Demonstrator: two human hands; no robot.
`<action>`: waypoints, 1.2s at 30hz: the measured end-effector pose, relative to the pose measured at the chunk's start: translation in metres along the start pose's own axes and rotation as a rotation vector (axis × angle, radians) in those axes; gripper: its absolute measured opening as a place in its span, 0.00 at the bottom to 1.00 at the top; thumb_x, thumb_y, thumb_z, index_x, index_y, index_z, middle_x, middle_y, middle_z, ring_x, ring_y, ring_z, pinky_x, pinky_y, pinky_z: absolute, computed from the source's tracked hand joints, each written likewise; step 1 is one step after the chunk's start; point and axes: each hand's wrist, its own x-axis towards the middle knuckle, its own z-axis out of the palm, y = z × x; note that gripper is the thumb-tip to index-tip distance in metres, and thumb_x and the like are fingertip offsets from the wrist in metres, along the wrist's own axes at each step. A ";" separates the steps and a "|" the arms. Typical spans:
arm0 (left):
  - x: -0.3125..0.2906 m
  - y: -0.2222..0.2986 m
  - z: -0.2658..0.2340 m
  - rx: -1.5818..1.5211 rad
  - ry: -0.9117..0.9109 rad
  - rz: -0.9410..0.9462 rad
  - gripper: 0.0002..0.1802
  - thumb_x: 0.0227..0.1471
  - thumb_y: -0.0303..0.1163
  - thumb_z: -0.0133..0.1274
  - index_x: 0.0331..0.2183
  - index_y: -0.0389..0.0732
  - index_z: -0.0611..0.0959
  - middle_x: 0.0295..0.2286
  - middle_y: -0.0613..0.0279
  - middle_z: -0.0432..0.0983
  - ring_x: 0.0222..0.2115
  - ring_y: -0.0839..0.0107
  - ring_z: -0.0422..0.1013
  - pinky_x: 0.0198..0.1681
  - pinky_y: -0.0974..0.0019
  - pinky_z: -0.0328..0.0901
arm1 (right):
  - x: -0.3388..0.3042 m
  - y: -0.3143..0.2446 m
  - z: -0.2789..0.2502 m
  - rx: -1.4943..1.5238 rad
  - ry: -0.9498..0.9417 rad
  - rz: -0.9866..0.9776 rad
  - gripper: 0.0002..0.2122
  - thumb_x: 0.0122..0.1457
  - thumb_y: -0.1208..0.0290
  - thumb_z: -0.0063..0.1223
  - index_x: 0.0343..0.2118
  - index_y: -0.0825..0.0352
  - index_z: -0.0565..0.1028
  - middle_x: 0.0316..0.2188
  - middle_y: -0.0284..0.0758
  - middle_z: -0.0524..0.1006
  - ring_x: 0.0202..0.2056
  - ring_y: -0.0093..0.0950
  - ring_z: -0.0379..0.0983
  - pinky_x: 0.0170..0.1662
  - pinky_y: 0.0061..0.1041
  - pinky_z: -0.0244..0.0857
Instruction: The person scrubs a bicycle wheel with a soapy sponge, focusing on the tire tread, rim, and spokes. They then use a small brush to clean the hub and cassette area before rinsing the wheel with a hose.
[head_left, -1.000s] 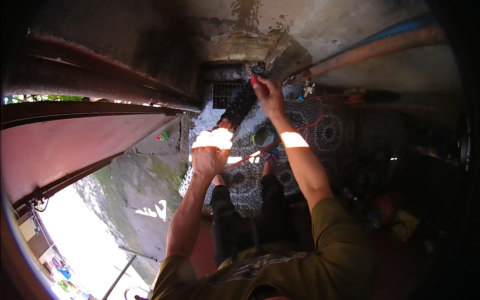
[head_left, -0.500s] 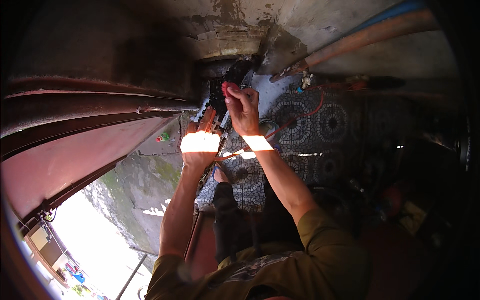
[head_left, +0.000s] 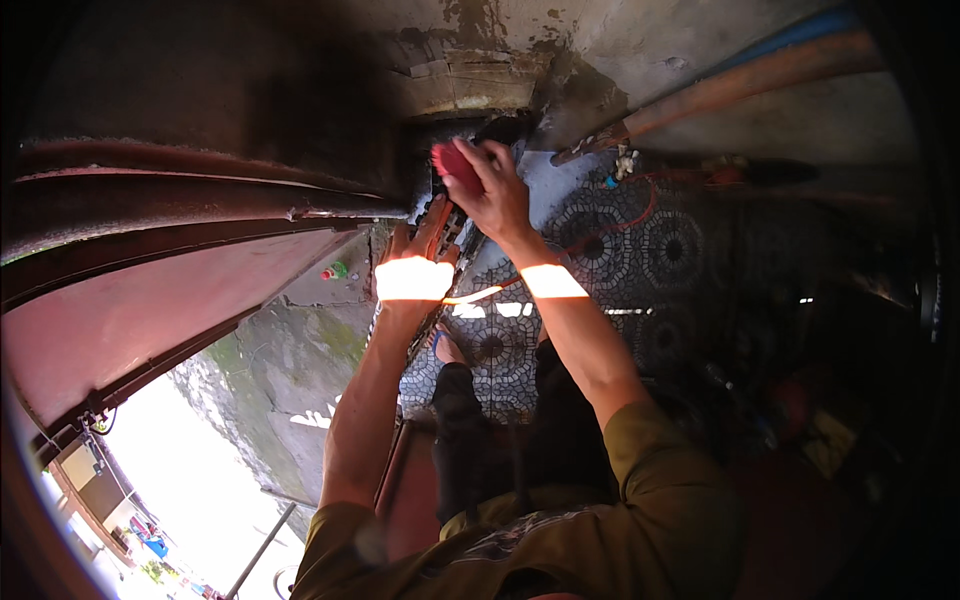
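Note:
My right hand [head_left: 499, 208] is closed round a red scrubbing brush [head_left: 456, 166] and holds it over a dark, narrow strip by the wall. Just to the left and nearer to me, my left hand [head_left: 417, 262] lies with its fingers stretched out on a black piece with a notched edge [head_left: 452, 238]. That piece looks like a mat, but both hands cover much of it. Bright sunlight crosses the back of my left hand and my right wrist.
A red hose [head_left: 480, 295] runs past my right arm toward a tap [head_left: 625, 165]. A brown pipe [head_left: 740, 95] slants along the right wall. To the left are a pink metal door [head_left: 180, 290] and a small green-and-red bottle [head_left: 335, 271]. Patterned tiles [head_left: 590, 248] cover the floor.
My right hand has moved the brush slightly up and tilted it over the strip. My left hand stays stretched out on the black piece. The whole view has shifted a little.

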 end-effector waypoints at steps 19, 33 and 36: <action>0.021 0.008 -0.008 -0.024 0.043 -0.114 0.46 0.48 0.41 0.69 0.68 0.69 0.74 0.42 0.47 0.80 0.42 0.43 0.82 0.45 0.47 0.78 | -0.089 0.038 -0.026 -0.030 0.009 0.096 0.30 0.63 0.54 0.67 0.67 0.53 0.73 0.53 0.43 0.72 0.43 0.43 0.81 0.43 0.39 0.81; 0.019 0.033 -0.006 -0.046 -0.005 -0.132 0.35 0.60 0.51 0.62 0.67 0.71 0.74 0.43 0.43 0.80 0.43 0.41 0.81 0.47 0.43 0.77 | -0.001 0.008 -0.044 -0.042 -0.030 0.036 0.25 0.65 0.53 0.63 0.63 0.52 0.76 0.51 0.42 0.74 0.48 0.45 0.79 0.48 0.42 0.78; 0.023 0.035 0.008 -0.025 0.017 -0.103 0.29 0.65 0.49 0.56 0.66 0.70 0.75 0.43 0.43 0.80 0.43 0.40 0.81 0.46 0.43 0.77 | 0.043 -0.002 -0.029 -0.218 -0.277 0.091 0.23 0.65 0.52 0.64 0.61 0.51 0.78 0.53 0.39 0.74 0.51 0.46 0.78 0.47 0.43 0.77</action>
